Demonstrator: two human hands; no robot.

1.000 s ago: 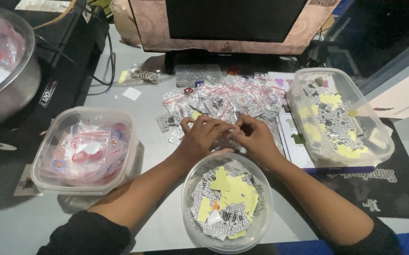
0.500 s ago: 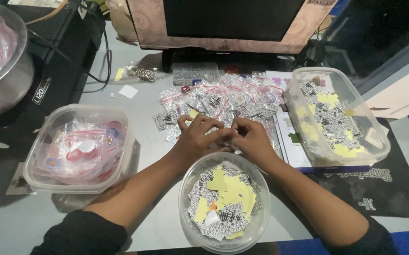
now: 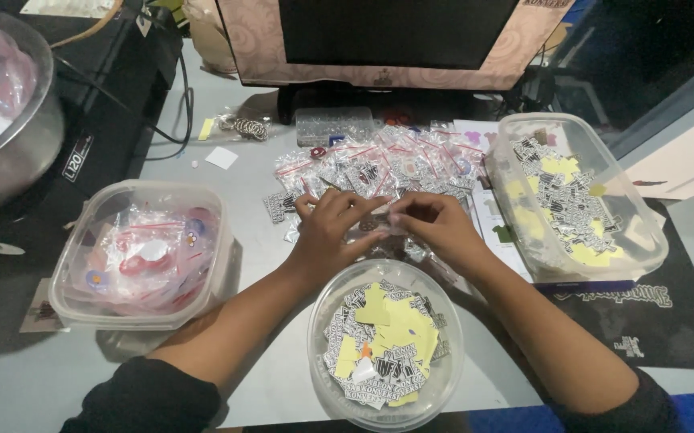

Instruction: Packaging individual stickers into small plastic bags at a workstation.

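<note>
Small clear plastic bag (image 3: 385,227), pinched between the fingertips of both hands, sits just above the grey table (image 3: 258,200), in front of a heap of filled zip bags (image 3: 379,164). Left hand (image 3: 332,232) and right hand (image 3: 437,226) meet over it, fingers pressed together on its edges. A round tub of stickers (image 3: 385,345) lies nearest the person, a square tub (image 3: 140,255) to the left, a rectangular tub (image 3: 575,196) to the right.

One head-worn camera looks steeply down from close above the desk (image 3: 267,160), facing forward toward the monitor (image 3: 395,32) at the desk's far edge.
</note>
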